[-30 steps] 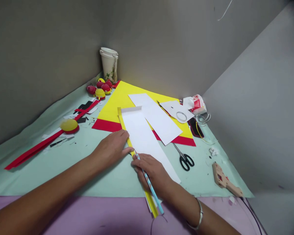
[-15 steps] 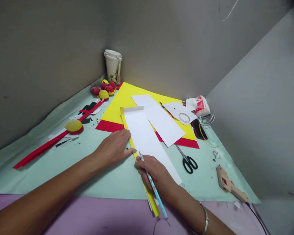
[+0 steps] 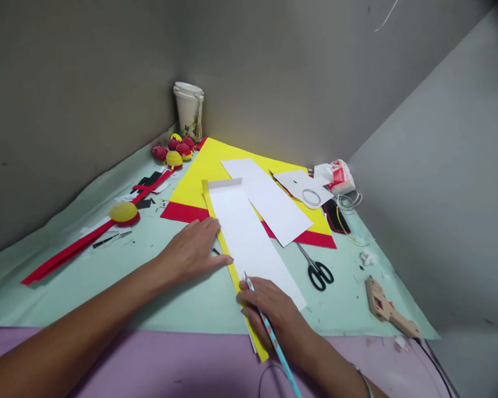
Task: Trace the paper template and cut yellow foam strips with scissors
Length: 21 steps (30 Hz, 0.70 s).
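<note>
A long white sheet of paper (image 3: 249, 235) with a yellow strip (image 3: 232, 271) along its left edge lies before me, partly over a yellow and red sheet. My left hand (image 3: 195, 243) lies at that edge, fingertips pressing on the strip and thumb stretched out along it, apart from the fingers. Closer to me, my right hand (image 3: 274, 304) is closed round a light blue pencil (image 3: 271, 334), its tip pointing away over the paper. The fingers of this hand also touch the yellow strip. The strip's near end hangs past the green cloth's front edge.
Black-handled scissors (image 3: 317, 273) lie right of the paper, and a glue gun (image 3: 388, 309) farther right. Behind is the yellow sheet (image 3: 191, 177) under a second white piece (image 3: 269, 202). Red straps with a yellow dome (image 3: 123, 212) lie left; a cup (image 3: 188, 110) stands at the back.
My right hand has slid a little toward me and to the right along the strip, taking the pencil with it. My left hand stays almost where it was.
</note>
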Tool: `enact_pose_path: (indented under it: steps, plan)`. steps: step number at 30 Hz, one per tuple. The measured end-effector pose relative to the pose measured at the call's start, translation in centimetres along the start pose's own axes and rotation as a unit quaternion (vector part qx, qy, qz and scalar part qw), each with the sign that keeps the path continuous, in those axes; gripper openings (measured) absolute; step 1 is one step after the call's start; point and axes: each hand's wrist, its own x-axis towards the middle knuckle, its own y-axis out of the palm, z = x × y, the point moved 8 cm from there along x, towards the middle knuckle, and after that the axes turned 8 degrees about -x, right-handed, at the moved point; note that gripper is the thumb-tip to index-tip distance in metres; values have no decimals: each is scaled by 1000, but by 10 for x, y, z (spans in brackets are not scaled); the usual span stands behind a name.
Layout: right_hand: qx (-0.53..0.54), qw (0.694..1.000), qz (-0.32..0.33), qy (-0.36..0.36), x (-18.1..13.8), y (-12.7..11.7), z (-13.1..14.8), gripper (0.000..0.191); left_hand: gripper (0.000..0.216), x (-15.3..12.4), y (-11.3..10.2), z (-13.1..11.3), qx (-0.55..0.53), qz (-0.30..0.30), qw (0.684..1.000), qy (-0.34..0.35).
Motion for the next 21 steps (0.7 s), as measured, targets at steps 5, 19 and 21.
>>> enact_pose_path:
  steps: [5, 19, 21]
  plan:
    - [1, 1000, -6, -1, 1, -1, 1, 29, 69, 0, 3, 1, -6, -11, 1000, 2]
    - [-7, 1000, -9, -1, 3, -3, 1, 27, 82, 0, 7, 0, 5, -12, 1000, 17]
    - [-5, 1000, -7, 1, 2, -2, 1, 26, 83, 0, 8, 0, 14, -9, 1000, 17]
